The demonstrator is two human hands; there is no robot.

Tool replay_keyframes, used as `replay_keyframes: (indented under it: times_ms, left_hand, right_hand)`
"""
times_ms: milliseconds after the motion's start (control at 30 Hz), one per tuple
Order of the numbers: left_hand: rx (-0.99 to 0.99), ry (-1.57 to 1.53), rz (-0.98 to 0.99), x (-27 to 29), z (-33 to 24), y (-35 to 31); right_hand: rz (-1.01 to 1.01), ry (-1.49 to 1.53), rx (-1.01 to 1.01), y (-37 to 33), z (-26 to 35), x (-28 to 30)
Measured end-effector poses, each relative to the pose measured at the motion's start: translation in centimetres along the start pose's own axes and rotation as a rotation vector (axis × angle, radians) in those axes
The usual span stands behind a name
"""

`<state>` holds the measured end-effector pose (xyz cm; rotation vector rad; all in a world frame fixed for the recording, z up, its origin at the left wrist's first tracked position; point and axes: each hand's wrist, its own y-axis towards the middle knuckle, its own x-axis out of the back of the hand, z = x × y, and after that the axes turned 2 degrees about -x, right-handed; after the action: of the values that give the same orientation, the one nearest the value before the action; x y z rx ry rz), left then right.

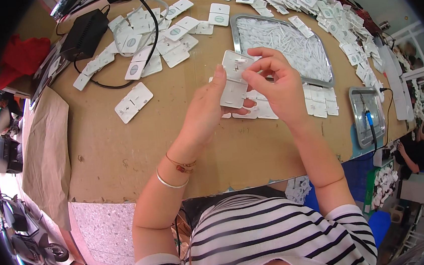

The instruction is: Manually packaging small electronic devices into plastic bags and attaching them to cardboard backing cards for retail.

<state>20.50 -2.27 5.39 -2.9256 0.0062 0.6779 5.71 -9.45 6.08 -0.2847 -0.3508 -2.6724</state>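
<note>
My left hand (207,105) grips a white hinged plastic case (233,94), opened flat and tilted up above the table, with the thumb along its left edge. Over the upper half of that case, the thumb and index finger of my right hand (278,84) come together in a pinch at its right edge. What they pinch, if anything, is too small to make out. Just behind my right hand stands a metal tray (329,74) full of thin white plastic sticks. Several flat white pieces (316,104) lie in rows under and beside my hands.
Many similar white cases (173,32) lie scattered at the back left, and more are heaped at the back right. A black power box (84,34) with cables sits at the far left. At the right, a soldering iron (370,121) rests in a small metal tray (354,101). Brown paper (47,147) hangs over the left edge.
</note>
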Motion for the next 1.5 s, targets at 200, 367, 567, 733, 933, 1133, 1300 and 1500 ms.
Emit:
replay_keyframes:
  times_ms: [200, 367, 567, 733, 933, 1133, 1300, 1500]
  left_hand:
    - [0.008, 0.054, 0.020, -0.3, 0.4, -0.1]
    - [-0.016, 0.126, 0.031, 0.1, 0.8, -0.1]
    - [-0.208, 0.423, -0.048, 0.6, 1.6, 0.0]
    - [-0.324, 0.843, -0.274, 2.1, -0.6, 0.0]
    - [-0.120, 1.247, -0.566, 7.3, -0.7, -1.0]
    - [0.111, 1.596, -0.458, 3.9, -0.7, -1.1]
    - [-0.270, 1.740, -0.769, 9.5, -2.0, -3.3]
    - [-0.262, 1.827, -0.699, 12.7, -1.4, -4.2]
  right_hand:
    - [-0.124, 0.179, -0.105, -0.3, -0.5, -1.1]
    - [-0.133, 0.206, -0.241, -0.4, 0.1, -1.2]
    - [-0.141, 0.363, -0.232, -0.3, -0.2, -1.5]
    - [-0.026, 0.316, -0.260, -0.5, -0.8, -1.0]
    - [0.002, 0.252, -0.194, -0.8, -0.7, -0.4]
    - [0.004, 0.215, -0.202, -0.9, -0.8, 0.3]
    - [-0.046, 0.201, -0.172, -0.2, -1.3, 2.2]
    - [-0.224, -0.086, -0.086, 5.2, -4.2, 7.0]
